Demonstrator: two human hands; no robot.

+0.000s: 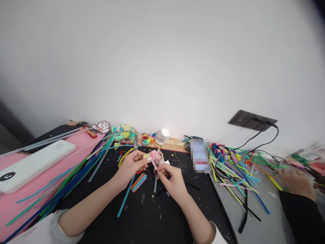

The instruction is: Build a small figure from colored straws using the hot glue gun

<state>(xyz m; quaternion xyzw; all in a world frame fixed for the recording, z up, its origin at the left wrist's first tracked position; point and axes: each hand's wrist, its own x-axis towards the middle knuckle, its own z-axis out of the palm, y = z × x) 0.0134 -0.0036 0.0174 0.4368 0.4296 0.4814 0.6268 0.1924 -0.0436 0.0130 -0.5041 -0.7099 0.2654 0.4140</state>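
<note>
My left hand (134, 165) pinches a small fuzzy craft piece (153, 156) in pink and yellow, made of pipe cleaners. From it a pink pipe cleaner (154, 165) hangs down, and my right hand (170, 178) has its end between thumb and forefinger. Both hands are raised over the black table mat (162, 223). Just behind the left hand stand the blades of a pair of scissors (135, 143), their handles partly hidden. Below the hands lies a short bundle of orange and blue strips (138, 183).
Long pipe cleaners (83, 176) and a white device (38, 166) cover the pink sheet at left. A paper cup (161, 136) stands by the wall. A phone (200, 156), more pipe cleaners (236, 176), cables and another person's hand (297, 183) are at right.
</note>
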